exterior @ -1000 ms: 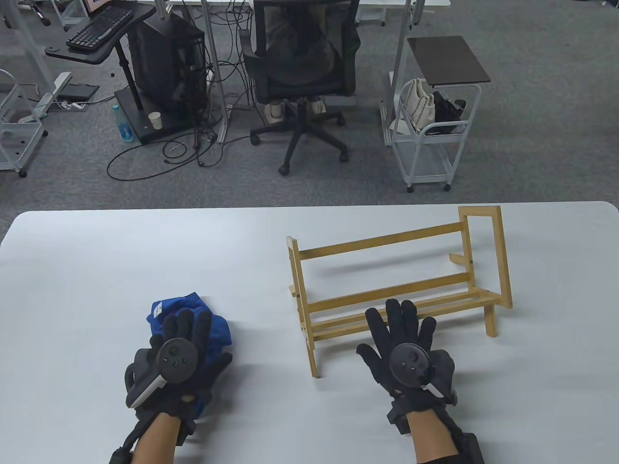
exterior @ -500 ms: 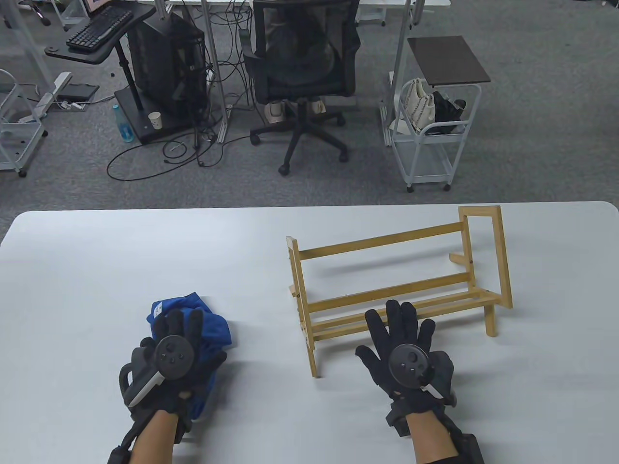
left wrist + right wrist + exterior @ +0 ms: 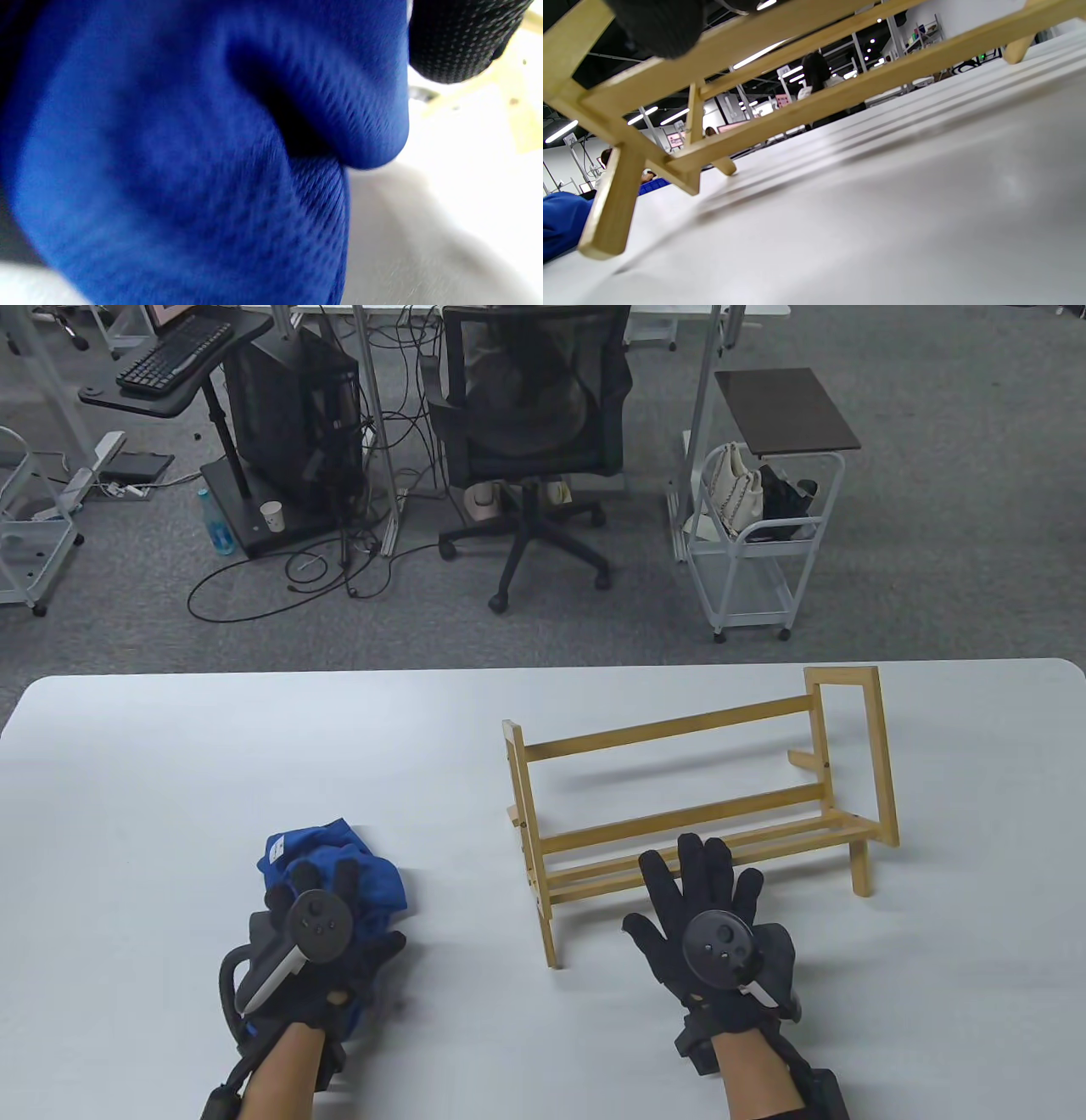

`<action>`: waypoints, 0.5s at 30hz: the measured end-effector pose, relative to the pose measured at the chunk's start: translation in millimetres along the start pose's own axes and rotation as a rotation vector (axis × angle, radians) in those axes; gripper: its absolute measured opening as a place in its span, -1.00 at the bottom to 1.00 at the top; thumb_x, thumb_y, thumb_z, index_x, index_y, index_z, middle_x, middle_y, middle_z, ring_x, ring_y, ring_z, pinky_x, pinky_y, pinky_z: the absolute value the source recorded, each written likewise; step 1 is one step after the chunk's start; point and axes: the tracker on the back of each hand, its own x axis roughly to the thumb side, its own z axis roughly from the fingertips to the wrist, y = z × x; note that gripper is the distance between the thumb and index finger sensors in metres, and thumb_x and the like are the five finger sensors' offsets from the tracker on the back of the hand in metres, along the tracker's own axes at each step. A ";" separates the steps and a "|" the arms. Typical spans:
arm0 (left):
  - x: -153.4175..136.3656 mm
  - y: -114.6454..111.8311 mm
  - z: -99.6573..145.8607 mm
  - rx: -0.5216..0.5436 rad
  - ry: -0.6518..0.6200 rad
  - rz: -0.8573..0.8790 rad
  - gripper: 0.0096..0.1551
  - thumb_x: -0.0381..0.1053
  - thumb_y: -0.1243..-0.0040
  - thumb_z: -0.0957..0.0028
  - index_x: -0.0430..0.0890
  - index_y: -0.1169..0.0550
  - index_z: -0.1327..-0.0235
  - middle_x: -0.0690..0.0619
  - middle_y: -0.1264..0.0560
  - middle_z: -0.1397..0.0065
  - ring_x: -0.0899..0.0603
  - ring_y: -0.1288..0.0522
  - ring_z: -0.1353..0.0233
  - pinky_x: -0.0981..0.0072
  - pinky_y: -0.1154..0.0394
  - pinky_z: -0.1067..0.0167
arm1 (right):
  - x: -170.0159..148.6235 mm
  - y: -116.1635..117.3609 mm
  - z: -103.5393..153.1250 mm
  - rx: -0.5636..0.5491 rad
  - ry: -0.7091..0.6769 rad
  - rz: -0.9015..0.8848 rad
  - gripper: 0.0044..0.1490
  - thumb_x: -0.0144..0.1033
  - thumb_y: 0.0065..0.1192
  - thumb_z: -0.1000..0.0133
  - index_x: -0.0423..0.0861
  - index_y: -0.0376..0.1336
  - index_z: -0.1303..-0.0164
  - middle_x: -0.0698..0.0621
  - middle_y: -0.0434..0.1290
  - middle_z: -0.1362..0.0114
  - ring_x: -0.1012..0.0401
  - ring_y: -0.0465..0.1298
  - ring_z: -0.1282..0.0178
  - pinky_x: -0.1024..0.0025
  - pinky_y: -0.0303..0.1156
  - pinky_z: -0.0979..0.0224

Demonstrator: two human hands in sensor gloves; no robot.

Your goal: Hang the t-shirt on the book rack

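A crumpled blue t-shirt (image 3: 383, 887) lies on the white table (image 3: 170, 780) at the front left. My left hand (image 3: 335, 908) lies on top of it with the fingers curled into the cloth. The left wrist view is filled with the blue fabric (image 3: 191, 169), with one gloved fingertip (image 3: 458, 42) at the top right. The wooden book rack (image 3: 679, 729) stands upright at centre right. My right hand (image 3: 704, 869) is flat with its fingers spread, the fingertips over the rack's front rails. The right wrist view shows the rack (image 3: 797, 114) from below and the t-shirt (image 3: 560, 224) at far left.
Beyond the table's far edge are an office chair (image 3: 526, 432), a white cart (image 3: 755, 551) and a computer stand (image 3: 288, 415) on the carpet. Bare table surface lies between the t-shirt and the rack.
My left hand has drawn back a little toward me and its fingers have curled down into the t-shirt. The right hand and the rack have not moved.
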 end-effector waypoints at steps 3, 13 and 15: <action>0.1 -1.1 -1.1 -0.004 0.006 -0.004 0.24 0.60 -0.14 -0.12 0.23 0.31 -0.65 -0.32 0.40 -0.69 -0.61 0.29 -0.64 -0.57 -0.01 -0.43 | -0.3 0.0 0.1 0.002 0.001 -0.002 -0.11 0.20 0.10 -0.22 0.28 -0.14 -0.73 -0.09 -0.36 -0.78 -0.05 -0.47 -0.72 -0.27 -0.54 -0.54; -6.6 -6.8 -7.6 -0.038 0.086 -0.037 0.24 0.57 -0.17 -0.15 0.27 0.36 -0.61 -0.34 0.38 -0.69 -0.61 0.16 -0.66 -0.49 -0.12 -0.46 | -0.8 0.3 0.3 -0.001 0.003 -0.016 -0.11 0.20 0.10 -0.22 0.28 -0.14 -0.73 -0.09 -0.35 -0.78 -0.06 -0.46 -0.73 -0.27 -0.54 -0.54; -8.2 -7.0 -8.4 -0.034 0.099 -0.037 0.23 0.57 -0.17 -0.15 0.28 0.35 -0.61 -0.34 0.36 -0.69 -0.60 0.12 -0.67 -0.46 -0.14 -0.47 | -0.7 0.7 0.3 -0.001 0.003 -0.012 -0.11 0.20 0.10 -0.22 0.28 -0.14 -0.73 -0.09 -0.35 -0.78 -0.06 -0.46 -0.73 -0.27 -0.54 -0.54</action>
